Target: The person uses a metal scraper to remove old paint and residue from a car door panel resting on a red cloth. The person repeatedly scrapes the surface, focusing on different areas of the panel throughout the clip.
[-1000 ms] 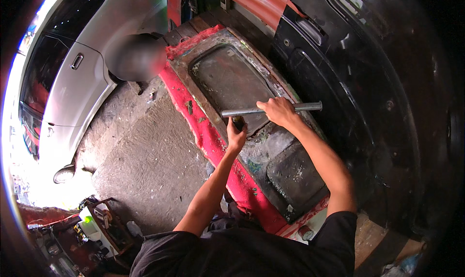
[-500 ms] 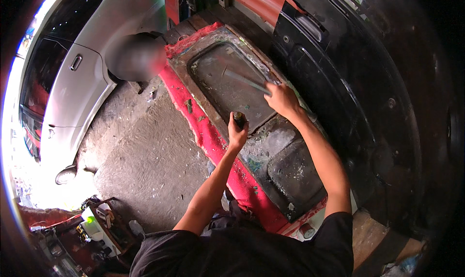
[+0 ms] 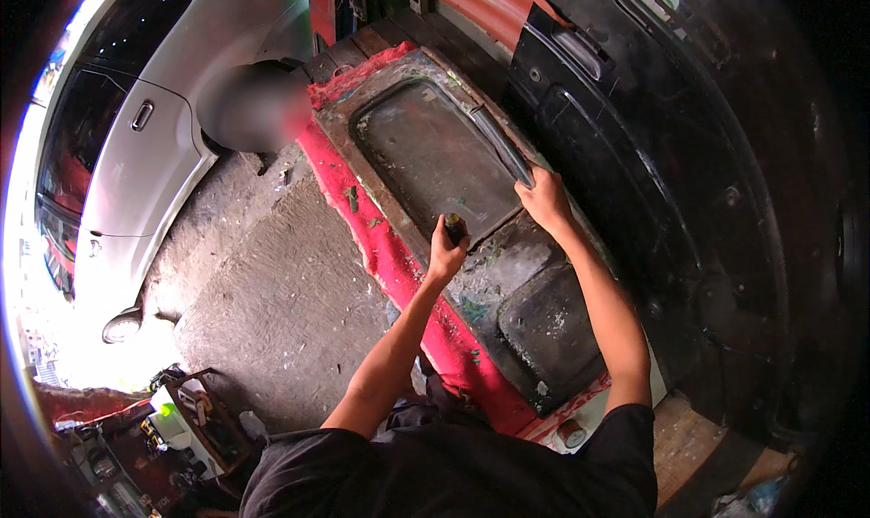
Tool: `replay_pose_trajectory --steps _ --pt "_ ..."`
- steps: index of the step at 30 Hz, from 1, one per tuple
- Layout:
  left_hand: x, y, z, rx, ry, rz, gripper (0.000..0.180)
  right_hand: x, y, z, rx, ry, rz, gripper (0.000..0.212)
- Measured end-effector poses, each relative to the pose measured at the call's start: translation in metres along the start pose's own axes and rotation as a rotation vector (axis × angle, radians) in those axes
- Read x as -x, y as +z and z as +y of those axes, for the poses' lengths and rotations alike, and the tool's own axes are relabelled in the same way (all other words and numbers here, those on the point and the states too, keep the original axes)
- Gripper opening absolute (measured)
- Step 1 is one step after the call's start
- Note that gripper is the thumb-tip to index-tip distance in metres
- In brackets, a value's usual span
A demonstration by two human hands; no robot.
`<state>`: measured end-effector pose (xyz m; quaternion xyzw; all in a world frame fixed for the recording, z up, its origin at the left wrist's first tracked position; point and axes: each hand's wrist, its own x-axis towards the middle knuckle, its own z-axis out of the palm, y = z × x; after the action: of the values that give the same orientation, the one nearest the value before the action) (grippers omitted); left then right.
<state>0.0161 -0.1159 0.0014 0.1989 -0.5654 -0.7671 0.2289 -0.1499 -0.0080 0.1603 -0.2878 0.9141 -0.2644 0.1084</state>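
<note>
A worn, dark metal vehicle panel with a large recessed section lies on a red padded cover. My left hand is closed around a short dark-handled tool with a yellowish end facing up; its lower part is hidden. This fist is over the near end of the recess. My right hand grips one end of a long grey metal bar. The bar slants away to the far left along the panel's right border, and I cannot tell whether it touches the metal.
A silver car stands to the left beyond the concrete floor. A large black vehicle body panel rises close on the right. A crate of tools sits at lower left, and a can is near my right sleeve.
My right hand has moved slightly right and nearer, and the bar has swung from across the recess to the panel's right border. My left hand has shifted only slightly.
</note>
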Motion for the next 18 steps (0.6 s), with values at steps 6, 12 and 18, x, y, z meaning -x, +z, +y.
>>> replay_pose_trajectory --steps 6,12,18 --pt "-0.024 0.000 0.019 -0.019 -0.053 -0.146 0.029 0.024 -0.005 0.007 0.126 -0.128 -0.001 0.028" --pt "-0.032 0.003 0.010 0.007 -0.038 -0.184 0.037 0.031 0.009 0.031 0.055 -0.063 -0.021 0.028" --pt "-0.027 -0.001 0.017 -0.017 -0.111 -0.227 0.026 0.025 0.000 0.031 -0.122 0.028 0.020 0.020"
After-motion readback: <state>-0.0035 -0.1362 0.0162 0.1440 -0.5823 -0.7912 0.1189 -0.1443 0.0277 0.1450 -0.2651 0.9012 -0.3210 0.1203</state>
